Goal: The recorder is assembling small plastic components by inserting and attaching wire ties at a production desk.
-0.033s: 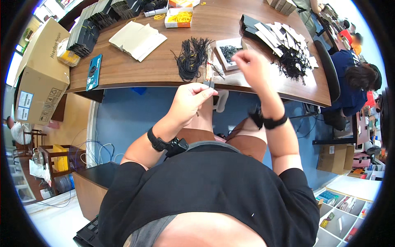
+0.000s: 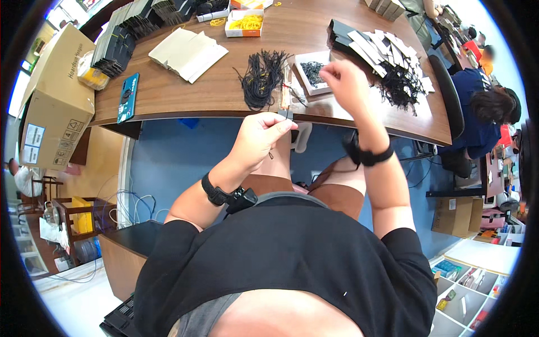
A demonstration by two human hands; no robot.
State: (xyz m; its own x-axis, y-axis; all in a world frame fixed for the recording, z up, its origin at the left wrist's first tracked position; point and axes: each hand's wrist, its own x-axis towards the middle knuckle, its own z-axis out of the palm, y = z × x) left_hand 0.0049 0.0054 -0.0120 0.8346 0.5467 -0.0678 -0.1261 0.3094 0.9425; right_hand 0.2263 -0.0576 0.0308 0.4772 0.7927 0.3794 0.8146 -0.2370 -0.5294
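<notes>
My left hand is at the near edge of the brown table, pinching a small dark tag. A thin loop of black string hangs under that hand. My right hand is raised over the table to the right, its fingertips pinched together on what looks like a thin black string. Between and beyond the hands lies a loose pile of black strings. Next to it is a white tray of small black pieces. Both wrists wear black bands.
A heap of black and white tags with strings lies at the right. Beige cards, black card stacks, an orange box of yellow bands and a blue flat object are to the left. A cardboard box stands at far left. A seated person is at the right.
</notes>
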